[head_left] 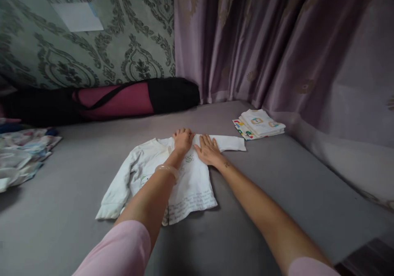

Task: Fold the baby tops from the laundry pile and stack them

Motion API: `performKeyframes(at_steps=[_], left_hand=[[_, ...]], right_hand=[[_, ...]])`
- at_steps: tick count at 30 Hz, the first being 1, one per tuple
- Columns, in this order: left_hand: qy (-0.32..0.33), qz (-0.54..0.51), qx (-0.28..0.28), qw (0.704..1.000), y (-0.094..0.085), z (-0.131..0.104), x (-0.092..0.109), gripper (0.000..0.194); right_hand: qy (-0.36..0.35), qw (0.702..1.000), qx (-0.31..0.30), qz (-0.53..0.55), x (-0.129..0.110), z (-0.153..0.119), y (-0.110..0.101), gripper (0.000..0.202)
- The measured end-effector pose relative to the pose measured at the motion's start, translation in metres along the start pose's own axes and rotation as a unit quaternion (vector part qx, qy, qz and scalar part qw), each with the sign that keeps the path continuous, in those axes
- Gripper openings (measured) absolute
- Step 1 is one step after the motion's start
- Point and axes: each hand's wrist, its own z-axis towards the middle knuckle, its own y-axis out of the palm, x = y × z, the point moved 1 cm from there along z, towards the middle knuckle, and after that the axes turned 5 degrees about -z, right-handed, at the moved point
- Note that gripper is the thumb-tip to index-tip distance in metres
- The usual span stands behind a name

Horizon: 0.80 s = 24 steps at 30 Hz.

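A small white long-sleeved shirt lies spread on the grey bed sheet, with faint green prints and rows of grey lettering near its hem. One sleeve slants down to the left; the other stretches straight out to the right. At the upper edge, beside the collar, my left hand presses down with bent fingers closed on the cloth. My right hand lies flat, fingers spread, where the right sleeve joins the body. My left forearm hides part of the shirt's middle.
Folded printed clothes are stacked at the right, near the purple curtain. A loose heap of clothes lies at the far left. Along the patterned wall rests a long black and maroon bag. The grey sheet covers the bed.
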Motion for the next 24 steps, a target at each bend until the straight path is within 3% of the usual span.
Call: performKeyframes(at_steps=[6,10,17,24], left_hand=[[-0.012,0.005,-0.01,1.0,-0.005,-0.001,0.004,0.028],[-0.013,-0.004,-0.018,1.0,-0.007,-0.001,0.005,0.027],[-0.013,-0.009,-0.015,1.0,-0.005,-0.001,0.003,0.029],[-0.017,-0.006,-0.016,1.0,-0.005,0.001,0.004,0.029]], right_hand=[[0.046,0.998,-0.037,-0.028,0.047,-0.013,-0.012,0.074],[0.057,0.996,-0.029,-0.069,0.08,-0.016,-0.013,0.071],[0.052,0.99,0.054,-0.119,0.121,-0.025,-0.009,0.062],[0.022,0.982,0.148,-0.113,0.131,-0.031,-0.003,0.056]])
